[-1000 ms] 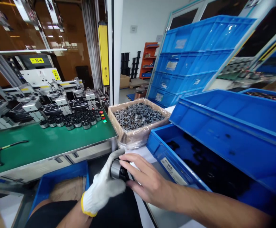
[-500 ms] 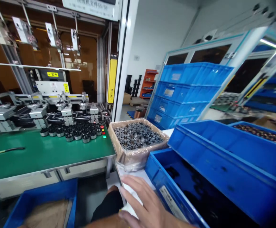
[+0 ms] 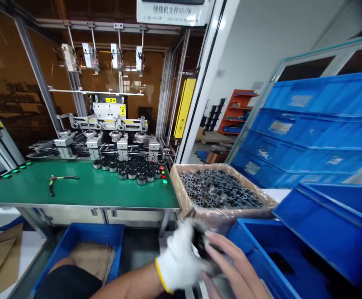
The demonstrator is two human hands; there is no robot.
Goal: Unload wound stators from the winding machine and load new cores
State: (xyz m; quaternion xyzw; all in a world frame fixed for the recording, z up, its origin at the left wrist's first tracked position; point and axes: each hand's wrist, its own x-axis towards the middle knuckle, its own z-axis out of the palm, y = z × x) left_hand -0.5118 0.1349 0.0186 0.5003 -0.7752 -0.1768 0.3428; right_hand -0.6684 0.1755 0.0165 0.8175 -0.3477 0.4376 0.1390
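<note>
My left hand [image 3: 181, 259], in a white glove with a yellow cuff, is closed around a dark ring-shaped part [image 3: 201, 243] at the bottom centre. My bare right hand [image 3: 235, 265] touches the same part from the right, its fingers bent over it. Both hands and the part are smeared by motion. Just beyond them stands a plastic-lined box [image 3: 174, 176] full of grey and black ring-shaped parts [image 3: 215, 189]. To the right is a blue bin [image 3: 255, 245] with dark pieces inside.
A green worktable [image 3: 90, 193] carries pliers [image 3: 52, 182] and several black and silver cores [image 3: 141, 178] before a winding machine [image 3: 123, 145]. Stacked blue crates [image 3: 311, 124] stand at right; a blue bin with cardboard [image 3: 94, 228] lies below the table.
The view has swung left. My gloved left hand has come into clear view with a dark part, and my right hand, earlier spread with a white shape behind it, now meets it.
</note>
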